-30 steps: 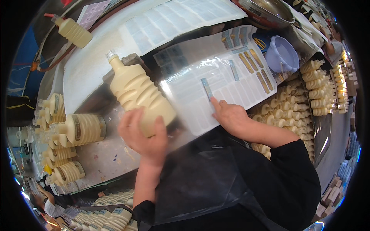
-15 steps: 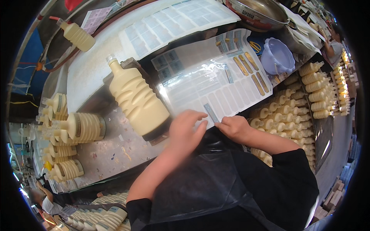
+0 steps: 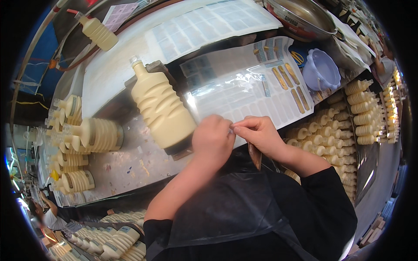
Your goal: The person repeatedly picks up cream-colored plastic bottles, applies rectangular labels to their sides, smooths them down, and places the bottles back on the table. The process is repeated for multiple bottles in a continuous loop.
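Above the near edge of the label sheet (image 3: pixel 241 102), my two hands meet at the fingertips. The fingers of my left hand (image 3: pixel 213 139) are curled closed, with their tips against those of my right hand; what is between them is too small to make out. My right hand (image 3: pixel 261 135) pinches with thumb and forefinger, and a narrow brownish label (image 3: pixel 254 156) hangs below its palm, partly hidden. To the left of my hands, a large cream ribbed bottle (image 3: pixel 161 108) lies on its side on a dark rest, its clear neck pointing away.
Several cream bottles (image 3: pixel 100 134) stand at the table's left, and many more fill the floor right (image 3: pixel 326 135) and lower left (image 3: pixel 119 241). A purple bucket (image 3: pixel 322 71), yellow scissors (image 3: pixel 298 58) and a metal pan (image 3: pixel 300 19) sit at the far right. Another person (image 3: pixel 50 217) is at left.
My right hand has lifted off the sheet's near edge and come left to my left hand. A brownish label now hangs from it, and the bluish strip at that edge is out of sight.
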Demonstrator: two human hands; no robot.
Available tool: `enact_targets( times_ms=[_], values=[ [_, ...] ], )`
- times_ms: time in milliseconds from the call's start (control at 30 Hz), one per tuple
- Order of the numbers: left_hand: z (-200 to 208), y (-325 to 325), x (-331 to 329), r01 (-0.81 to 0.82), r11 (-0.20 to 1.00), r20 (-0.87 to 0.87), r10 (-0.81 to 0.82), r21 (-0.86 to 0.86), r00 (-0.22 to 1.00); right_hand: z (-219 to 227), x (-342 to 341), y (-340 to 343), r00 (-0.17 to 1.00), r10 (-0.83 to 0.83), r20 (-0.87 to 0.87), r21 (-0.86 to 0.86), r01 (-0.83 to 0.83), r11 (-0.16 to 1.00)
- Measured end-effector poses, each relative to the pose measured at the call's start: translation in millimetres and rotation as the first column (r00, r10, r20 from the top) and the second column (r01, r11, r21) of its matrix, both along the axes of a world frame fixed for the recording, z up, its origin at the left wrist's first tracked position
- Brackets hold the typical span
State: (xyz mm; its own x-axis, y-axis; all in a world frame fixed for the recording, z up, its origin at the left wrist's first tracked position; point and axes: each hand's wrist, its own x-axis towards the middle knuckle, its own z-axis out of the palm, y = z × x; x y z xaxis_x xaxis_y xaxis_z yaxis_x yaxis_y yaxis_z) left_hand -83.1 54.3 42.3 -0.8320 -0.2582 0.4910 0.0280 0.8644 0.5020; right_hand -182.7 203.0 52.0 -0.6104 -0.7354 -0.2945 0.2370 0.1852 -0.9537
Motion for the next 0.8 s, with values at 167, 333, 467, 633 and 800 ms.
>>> enact_targets(
  times_ms=[167,333,467,633,800],
  values=[
    [19.6,-15.6,8.9,-0.027,0.945,0.014,0.024,0.325,1.0,-3.5,-20.3,-16.9,0.924,0.083,-0.373,-0.141,-0.145,0.979],
    [45.7,-37.4,24.5,-0.099,0.659,0.078,0.061,0.746,0.995,28.9,-35.0,-56.4,0.882,0.442,0.166,-0.173,-0.415,0.893],
    [56.5,-63.6,42.6,-0.123,0.434,0.077,0.12,0.892,0.99,30.8,-40.5,-84.8,0.85,0.457,0.263,0.004,-0.474,0.88],
    [49.0,-105.0,59.8,0.09,0.277,-0.134,0.147,0.957,0.98,61.1,-43.2,-128.6,0.828,0.55,0.112,0.012,-0.555,0.832],
    [48.6,-147.9,56.9,0.305,0.226,-0.351,0.202,0.925,0.914,78.3,-42.0,-174.5,0.835,0.438,-0.332,0.074,-0.44,0.895]
  ],
)
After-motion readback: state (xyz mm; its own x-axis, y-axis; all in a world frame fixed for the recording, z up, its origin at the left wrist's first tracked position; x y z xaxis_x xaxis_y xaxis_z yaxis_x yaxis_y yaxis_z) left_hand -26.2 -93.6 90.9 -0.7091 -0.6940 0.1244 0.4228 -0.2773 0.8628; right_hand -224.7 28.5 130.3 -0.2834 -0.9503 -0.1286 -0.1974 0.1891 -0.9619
